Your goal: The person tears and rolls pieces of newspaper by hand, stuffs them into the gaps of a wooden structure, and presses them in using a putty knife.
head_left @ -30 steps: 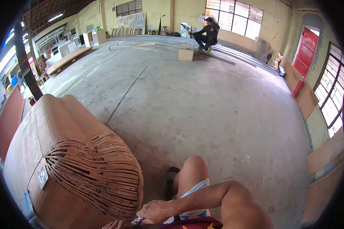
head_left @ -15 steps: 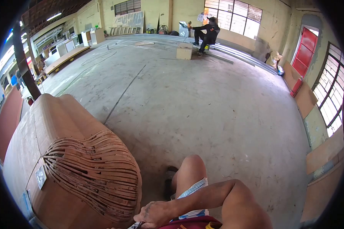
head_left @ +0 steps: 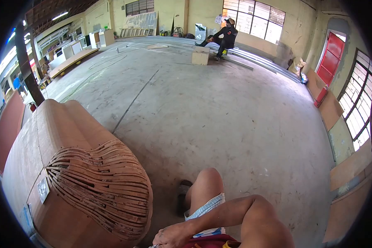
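Landmark: one wooden form, standing close in on the person's left.

Count, right of the wooden form: one right hand, one bent knee, one dark shoe. Beyond the wooden form: one dark post, one pale block, one seated person. Far right of the wooden form: one red door, one red cylinder. Left of the wooden form: one red-brown panel.

Appearance of the wooden form: smooth and light brown at the far end, with a shallow lengthwise hollow and a thin dark seam. Bears narrow curved slats over the near end, too many and too close to count. Fan out from one point on the left, with dark gaps between and rough, ragged patches. Carries one grey rectangular plate, left of the slats.

Right hand: near the lower right edge of the wooden form, back of the hand showing, fingertips cut off by the picture edge. Cannot tell whether narrowed or holding anything. Left hand: out of view.

Differences from half a second ago: right hand lower and slightly farther from the wooden form; seated person's outstretched arm drawn in, one leg extended. Wooden form: practically unchanged in position.
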The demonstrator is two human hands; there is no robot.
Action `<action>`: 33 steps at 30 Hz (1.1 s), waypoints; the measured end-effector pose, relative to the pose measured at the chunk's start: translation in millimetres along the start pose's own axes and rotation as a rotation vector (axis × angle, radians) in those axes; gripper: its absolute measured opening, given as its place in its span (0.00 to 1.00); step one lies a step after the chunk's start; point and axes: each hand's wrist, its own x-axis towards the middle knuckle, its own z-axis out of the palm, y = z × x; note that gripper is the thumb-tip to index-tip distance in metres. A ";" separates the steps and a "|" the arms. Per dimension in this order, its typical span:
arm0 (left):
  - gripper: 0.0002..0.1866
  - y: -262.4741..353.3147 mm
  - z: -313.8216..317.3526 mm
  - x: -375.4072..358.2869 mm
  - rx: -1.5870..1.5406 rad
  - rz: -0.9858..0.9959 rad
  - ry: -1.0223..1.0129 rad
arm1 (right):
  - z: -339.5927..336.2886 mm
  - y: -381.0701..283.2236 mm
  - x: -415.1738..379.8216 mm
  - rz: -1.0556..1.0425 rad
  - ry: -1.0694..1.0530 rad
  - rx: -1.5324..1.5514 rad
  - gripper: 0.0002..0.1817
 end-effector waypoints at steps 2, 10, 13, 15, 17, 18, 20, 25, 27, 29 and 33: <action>0.19 -0.9 1.1 1.0 -0.117 -0.067 -0.007 | -4.1 -0.9 -3.8 0.052 -0.081 0.109 0.29; 0.23 -5.8 7.9 -1.8 -0.594 -0.290 -0.019 | 10.8 30.9 13.3 0.004 0.368 -0.430 0.26; 0.25 -10.2 7.9 -5.7 -0.861 -0.371 -0.046 | 4.0 12.2 10.5 -0.150 0.813 -0.915 0.31; 0.26 -9.9 9.6 -11.7 -1.034 -0.414 -0.078 | 0.6 7.7 22.3 -0.230 0.915 -0.989 0.29; 0.22 -9.3 19.1 -15.6 -1.209 -0.444 -0.124 | -0.6 27.0 38.5 -0.305 0.952 -1.000 0.22; 0.20 -7.6 24.8 -17.5 -1.288 -0.461 -0.142 | -8.6 35.6 44.0 -0.234 0.693 -0.839 0.16; 0.22 -0.1 15.3 -25.1 -1.178 -0.552 -0.205 | -16.6 49.7 49.0 -0.268 0.449 -0.715 0.09; 0.17 -13.0 32.9 -28.7 0.043 -0.094 0.016 | 4.7 53.4 38.9 -0.037 0.084 -0.441 0.17; 0.18 -14.9 41.1 -32.4 0.130 -0.005 0.056 | 11.3 49.4 39.0 0.065 -0.023 -0.380 0.22; 0.19 -16.6 45.0 -36.2 0.213 0.057 0.046 | 20.6 44.2 36.8 0.153 -0.105 -0.306 0.26; 0.21 -20.1 37.7 -33.1 0.280 0.227 -0.031 | 33.1 31.1 24.1 0.175 -0.133 0.099 0.29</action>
